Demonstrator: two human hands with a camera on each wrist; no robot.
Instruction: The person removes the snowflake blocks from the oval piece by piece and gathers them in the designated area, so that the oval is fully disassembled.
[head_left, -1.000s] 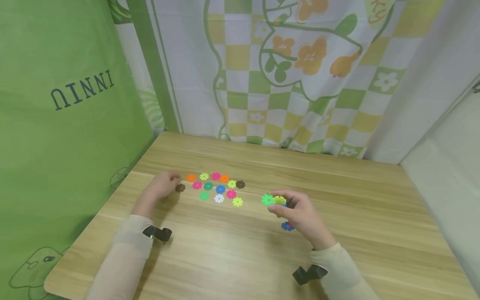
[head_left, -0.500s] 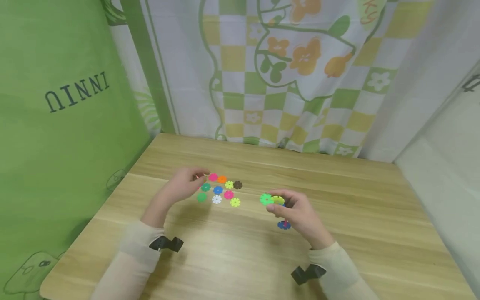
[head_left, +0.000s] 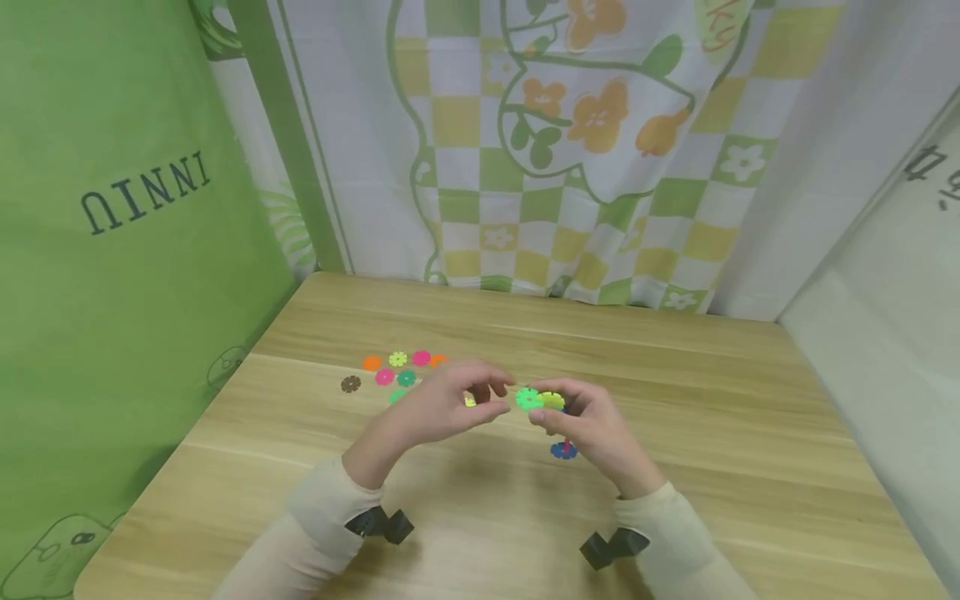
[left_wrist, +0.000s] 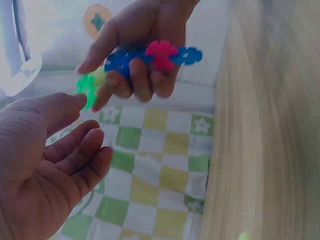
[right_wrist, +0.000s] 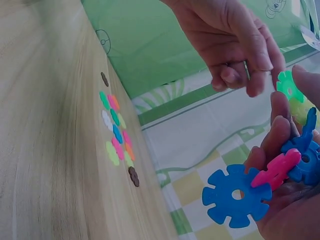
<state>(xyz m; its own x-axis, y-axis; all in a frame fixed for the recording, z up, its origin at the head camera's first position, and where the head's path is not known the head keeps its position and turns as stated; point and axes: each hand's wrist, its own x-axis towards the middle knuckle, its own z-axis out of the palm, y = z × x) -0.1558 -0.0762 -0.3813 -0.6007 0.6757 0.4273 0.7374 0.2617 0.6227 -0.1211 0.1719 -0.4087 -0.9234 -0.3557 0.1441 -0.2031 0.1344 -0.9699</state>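
Observation:
My right hand (head_left: 603, 429) holds a joined chain of plastic snowflake discs above the table. A green disc (head_left: 528, 399) and a yellow disc (head_left: 553, 401) stick out at its fingertips. Lower in the chain, the right wrist view has a pink disc (right_wrist: 274, 171) slotted between blue ones, with a blue disc (right_wrist: 220, 200) at that end. The palm and fingers partly cover the chain. Close to the green disc is my left hand (head_left: 438, 404), its fingers loosely bent and apart; no piece shows between them. In the left wrist view its thumb overlaps the green disc's edge; contact cannot be told.
Loose snowflake discs lie flat on the wooden table (head_left: 480, 533), including a brown disc (head_left: 350, 384) and an orange disc (head_left: 372, 363). My left hand hides several from the head view. A patterned curtain (head_left: 480, 208) hangs behind the table, and a green cloth (head_left: 135, 292) hangs at left.
My left hand has swept right from beside the brown disc, over the loose discs, to the chain's green end. My right hand keeps its hold, nearly still. The head view has shifted slightly.

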